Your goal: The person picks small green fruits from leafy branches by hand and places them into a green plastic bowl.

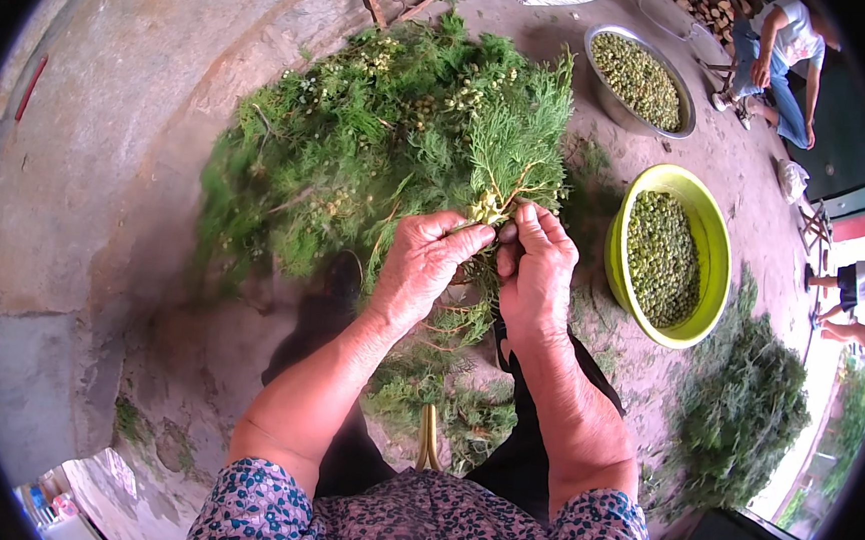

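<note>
A leafy green conifer sprig (502,139) with a cluster of pale green cones (485,209) is held up between my two hands. My left hand (430,260) pinches at the cluster with thumb and forefinger. Close beside it, my right hand (538,262) has its thumb and fingers closed on the sprig's stem. The two hands nearly touch at the fingertips. Behind and left of them lies a big heap of cut branches (350,154) with more pale cones among the foliage.
To the right stands a yellow-green basin (717,260) holding many small green cones. A metal basin (605,93) of cones sits farther back. Stripped greenery (745,392) is piled at the lower right. A seated person (784,54) is at the far right, and another person's arms show below.
</note>
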A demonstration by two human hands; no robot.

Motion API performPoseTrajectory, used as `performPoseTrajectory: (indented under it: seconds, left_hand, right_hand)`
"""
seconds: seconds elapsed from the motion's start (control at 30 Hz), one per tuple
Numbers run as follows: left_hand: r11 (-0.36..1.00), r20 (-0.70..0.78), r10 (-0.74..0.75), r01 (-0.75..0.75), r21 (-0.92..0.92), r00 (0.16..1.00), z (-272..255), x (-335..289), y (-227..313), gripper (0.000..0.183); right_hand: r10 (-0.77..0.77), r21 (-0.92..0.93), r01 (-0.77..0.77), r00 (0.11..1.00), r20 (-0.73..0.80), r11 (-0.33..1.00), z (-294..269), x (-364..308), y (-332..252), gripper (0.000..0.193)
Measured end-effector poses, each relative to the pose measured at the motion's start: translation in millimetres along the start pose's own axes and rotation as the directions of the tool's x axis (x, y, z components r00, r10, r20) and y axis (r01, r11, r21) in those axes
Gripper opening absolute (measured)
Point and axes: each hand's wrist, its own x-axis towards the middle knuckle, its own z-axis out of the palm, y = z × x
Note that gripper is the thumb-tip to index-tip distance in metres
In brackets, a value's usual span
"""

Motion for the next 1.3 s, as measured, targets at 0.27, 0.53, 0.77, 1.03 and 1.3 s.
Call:
performPoseTrajectory:
  seconds: [0.27, 0.53, 0.77, 1.03, 1.3]
  left_hand:
    - [0.997, -0.06, 0.014, -0.01, 0.074, 0.998, -13.6, -9.0, -2.0, 0.015]
    - [1.0, -0.098, 0.014, -0.016, -0.018, 0.995, -15.4, 2.3, -10.1, 0.011]
    - [0.995, -0.095, 0.033, -0.041, -0.09, 0.995, -6.5, 8.3, -0.2, 0.019]
    - [0.98, -0.067, 0.092, -0.102, -0.172, 0.994, -8.4, 7.2, -2.8, 0.02]
    - [0.996, -0.069, -0.042, 0.037, -0.077, 0.997, 1.1, 4.9, -8.2, 0.011]
  right_hand:
    - [-0.085, 0.225, 0.048, 0.984, 0.158, 0.973, -18.1, 25.2, -34.8, 0.011]
    - [-0.082, 0.189, 0.018, 0.938, 0.337, 0.982, -19.1, 20.7, -30.4, 0.021]
    - [-0.036, -0.127, 0.094, 0.915, 0.402, 0.987, -9.9, 7.9, -25.3, 0.024]
    - [-0.004, -0.504, 0.187, 0.94, 0.342, 0.843, -2.1, 2.9, -13.8, 0.015]
    - [-0.345, -0.65, 0.596, 0.803, 0.486, 0.47, -16.9, -6.6, -4.2, 0.018]
